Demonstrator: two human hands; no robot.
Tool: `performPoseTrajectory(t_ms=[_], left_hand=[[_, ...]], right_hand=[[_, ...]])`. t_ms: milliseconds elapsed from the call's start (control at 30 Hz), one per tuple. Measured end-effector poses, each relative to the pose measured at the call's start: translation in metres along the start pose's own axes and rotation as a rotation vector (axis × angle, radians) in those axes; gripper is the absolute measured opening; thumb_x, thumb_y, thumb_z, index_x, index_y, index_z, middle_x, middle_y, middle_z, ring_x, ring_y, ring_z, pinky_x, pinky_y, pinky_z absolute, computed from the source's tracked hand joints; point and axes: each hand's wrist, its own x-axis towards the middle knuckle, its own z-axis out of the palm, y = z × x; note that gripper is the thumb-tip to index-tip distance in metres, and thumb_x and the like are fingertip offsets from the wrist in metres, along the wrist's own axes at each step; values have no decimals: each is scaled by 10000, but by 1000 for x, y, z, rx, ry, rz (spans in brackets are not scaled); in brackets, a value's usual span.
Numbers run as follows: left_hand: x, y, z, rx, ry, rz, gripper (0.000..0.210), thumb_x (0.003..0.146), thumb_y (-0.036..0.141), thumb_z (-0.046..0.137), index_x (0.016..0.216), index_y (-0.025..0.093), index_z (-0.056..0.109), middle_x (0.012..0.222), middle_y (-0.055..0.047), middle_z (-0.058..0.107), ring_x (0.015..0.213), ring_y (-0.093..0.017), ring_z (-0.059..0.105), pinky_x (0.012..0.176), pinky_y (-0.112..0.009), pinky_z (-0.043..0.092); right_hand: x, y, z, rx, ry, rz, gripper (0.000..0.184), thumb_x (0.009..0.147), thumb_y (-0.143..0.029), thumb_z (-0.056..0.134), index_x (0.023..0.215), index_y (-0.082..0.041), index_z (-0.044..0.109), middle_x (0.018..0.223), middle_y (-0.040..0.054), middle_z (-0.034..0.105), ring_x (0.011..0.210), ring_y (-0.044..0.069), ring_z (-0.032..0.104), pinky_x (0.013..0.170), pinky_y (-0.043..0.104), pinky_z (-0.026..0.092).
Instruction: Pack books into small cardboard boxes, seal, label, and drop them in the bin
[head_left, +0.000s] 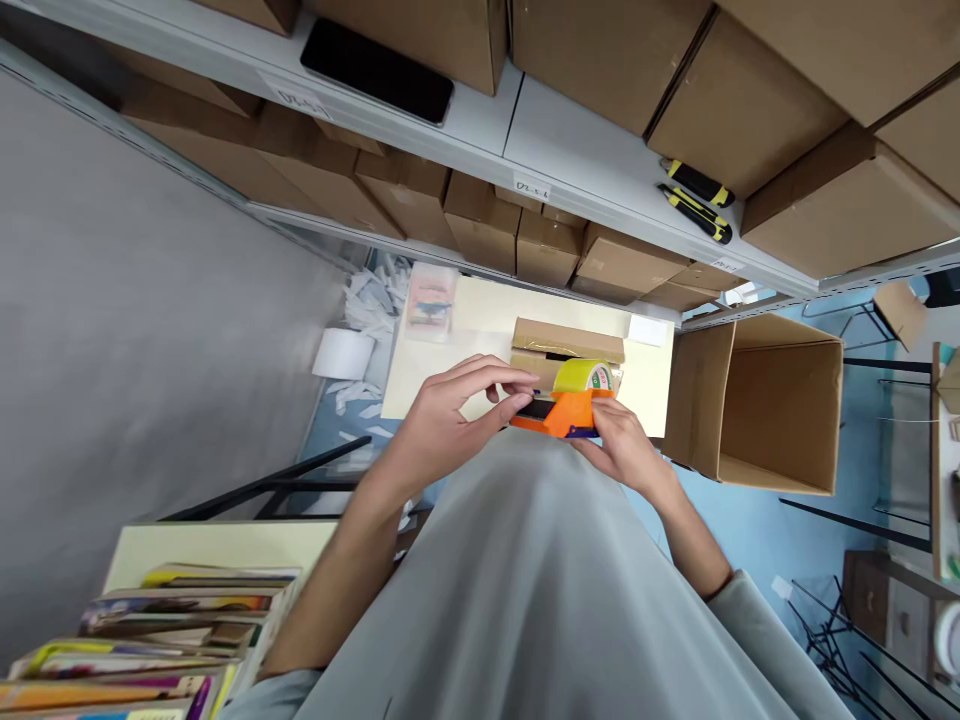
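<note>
The person's right hand is wrapped round the right end of an orange tape dispenser, its thumb on the underside and fingers at the upper edge. The left hand comes in from nine o'clock, thumb and forefinger drawn close together at the dispenser's other end; from here I can't tell whether they pinch anything. So the dispenser lies between the two sets of fingertips, in front of the person's body.

Its long axis runs roughly from nine to three o'clock, the narrow black-topped end pointing at nine. A yellow tape roll sits in it, toward one o'clock.

Beyond, at twelve, a flat carton rests on the cream table, partly hidden by the dispenser. A clear pack with something pinkish inside lies at ten.

At three o'clock a large cardboard box has its opening turned this way. Toward eight, a holder is filled with books and magazines. Cartons stand on the shelf above twelve, their contents hidden, with two utility knives near one.
</note>
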Motion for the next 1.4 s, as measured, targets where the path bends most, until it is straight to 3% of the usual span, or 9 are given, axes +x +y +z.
performPoseTrajectory(t_ms=[200, 367, 567, 833, 933, 1033, 1133, 1233, 1400], left_hand=[[0, -7, -4, -8, -7, 17, 191, 1029, 333, 712, 1167, 239, 803, 1013, -56, 776, 850, -164, 714, 805, -298, 603], [1, -10, -5, 28, -56, 33, 174, 1065, 314, 657, 1133, 251, 804, 1114, -74, 787, 1027, -196, 744, 925, -324, 616], [2, -14, -4, 28, -32, 1, 200, 1066, 338, 643, 1080, 241, 817, 1010, -69, 802, 895, -179, 729, 833, -301, 613], [3, -21, -7, -44, -87, -186, 263, 1032, 440, 655, 963, 228, 793, 968, -68, 791, 842, -184, 707, 765, -297, 590], [0, -29, 1, -84, -87, -308, 295, 1032, 470, 616, 950, 224, 756, 974, -53, 775, 844, -179, 697, 763, -293, 572], [-6, -41, 12, -132, -55, -424, 317, 1012, 508, 599, 955, 221, 721, 989, -47, 757, 873, -185, 689, 784, -295, 562], [-12, -53, 21, -206, -46, -564, 375, 973, 576, 608, 963, 213, 699, 874, -35, 724, 778, -186, 654, 707, -293, 532], [-15, -61, 26, -234, -18, -675, 431, 941, 629, 617, 975, 207, 693, 791, -23, 693, 708, -186, 617, 638, -289, 484], [-12, -64, 27, -294, -5, -708, 469, 880, 666, 680, 957, 204, 704, 826, -36, 715, 728, -187, 618, 630, -285, 466]], right_hand=[[1, 2, 0, 9, -61, 47, 215, 1093, -447, 617, 1080, -238, 665, 1016, 112, 792, 977, 308, 757, 911, 488, 637], [4, 4, -2, 0, -110, 82, 269, 1097, -489, 606, 1008, -238, 647, 928, 91, 759, 909, 292, 729, 869, 453, 620], [11, 3, -6, -5, -140, 57, 291, 1106, -490, 582, 964, -237, 612, 866, 76, 728, 855, 280, 702, 845, 433, 599], [20, -1, -12, 17, -240, 149, 322, 1066, -528, 631, 917, -243, 618, 797, 39, 681, 758, 240, 656, 739, 370, 559], [27, -1, -14, 44, -297, 252, 326, 1017, -530, 677, 887, -235, 638, 778, 20, 683, 706, 210, 638, 682, 328, 513], [36, 1, -12, 77, -388, 377, 367, 973, -582, 723, 977, -216, 706, 786, 2, 712, 682, 189, 639, 666, 299, 481], [42, 5, -10, 57, -446, 455, 452, 954, -661, 730, 1035, -216, 751, 727, -14, 704, 631, 185, 623, 627, 291, 448], [47, 7, -12, 18, -460, 438, 467, 955, -693, 722, 1007, -232, 770, 670, -19, 682, 583, 185, 603, 590, 296, 421], [58, 6, -35, 57, -546, 443, 494, 967, -707, 708, 1110, -241, 792, 704, -10, 734, 626, 209, 675, 614, 301, 461]])
